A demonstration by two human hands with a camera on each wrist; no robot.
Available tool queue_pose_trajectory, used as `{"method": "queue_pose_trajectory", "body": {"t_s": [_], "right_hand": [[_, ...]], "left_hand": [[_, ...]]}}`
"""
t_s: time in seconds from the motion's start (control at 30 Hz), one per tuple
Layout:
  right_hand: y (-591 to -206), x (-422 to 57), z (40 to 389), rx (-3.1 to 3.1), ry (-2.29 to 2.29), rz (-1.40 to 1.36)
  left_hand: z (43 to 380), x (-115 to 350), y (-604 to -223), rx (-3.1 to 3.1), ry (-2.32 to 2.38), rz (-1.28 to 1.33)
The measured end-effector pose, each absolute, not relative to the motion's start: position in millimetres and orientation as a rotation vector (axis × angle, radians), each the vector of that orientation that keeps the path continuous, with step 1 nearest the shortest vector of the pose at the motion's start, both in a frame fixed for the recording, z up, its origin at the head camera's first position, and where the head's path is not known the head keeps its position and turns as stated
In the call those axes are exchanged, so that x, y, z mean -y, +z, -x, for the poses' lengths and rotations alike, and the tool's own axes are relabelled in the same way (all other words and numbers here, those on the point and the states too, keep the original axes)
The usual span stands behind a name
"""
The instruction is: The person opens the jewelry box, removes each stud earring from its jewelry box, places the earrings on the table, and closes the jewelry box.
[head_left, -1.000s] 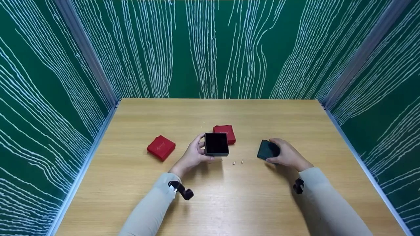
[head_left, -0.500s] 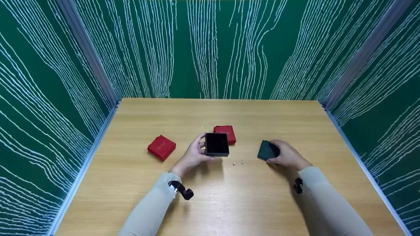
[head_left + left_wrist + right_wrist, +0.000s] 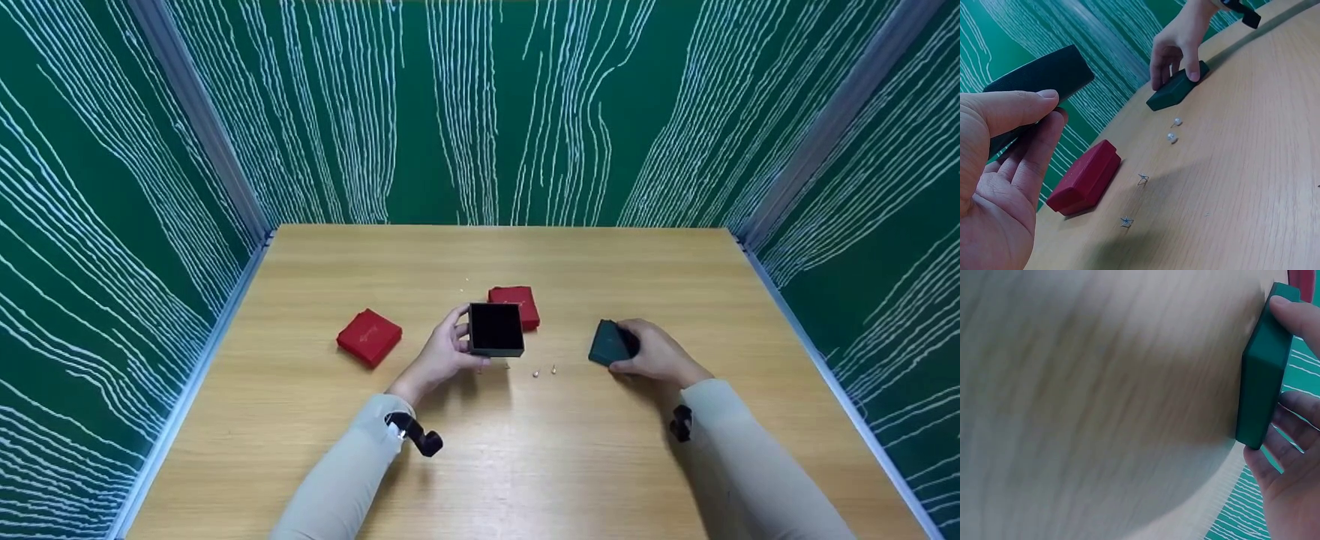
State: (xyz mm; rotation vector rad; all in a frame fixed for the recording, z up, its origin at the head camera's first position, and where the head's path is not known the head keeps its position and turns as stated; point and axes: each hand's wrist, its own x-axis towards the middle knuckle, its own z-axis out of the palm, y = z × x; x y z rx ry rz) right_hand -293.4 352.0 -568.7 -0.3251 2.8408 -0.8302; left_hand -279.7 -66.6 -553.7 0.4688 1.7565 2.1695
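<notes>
My left hand (image 3: 441,354) holds up a square dark jewelry box part (image 3: 496,330) above the table, its black inside facing the head camera. In the left wrist view the thumb lies along one side, with fingers on the other. At the right, my right hand (image 3: 661,355) grips a dark green box piece (image 3: 607,343) by its sides, low at the tabletop with the closed face up. Between the hands lie two pearl earrings (image 3: 1171,138). Two star-shaped earrings (image 3: 1143,179) lie nearer the left hand, below the raised part in the head view.
One red box (image 3: 369,338) sits on the wooden table (image 3: 480,465) left of the left hand. Another red box (image 3: 531,306) is behind the raised part, partly covered by it. Tiny pale specks (image 3: 464,285) show farther back. Green patterned walls (image 3: 420,112) enclose the table.
</notes>
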Motion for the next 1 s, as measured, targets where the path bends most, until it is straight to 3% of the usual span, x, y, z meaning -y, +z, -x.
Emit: {"method": "queue_pose_trajectory", "body": {"t_s": [1.0], "right_hand": [[-506, -318, 280, -2.866, -0.877, 0.388]], "left_hand": [[277, 67, -550, -1.821, 2.115, -0.445]]}}
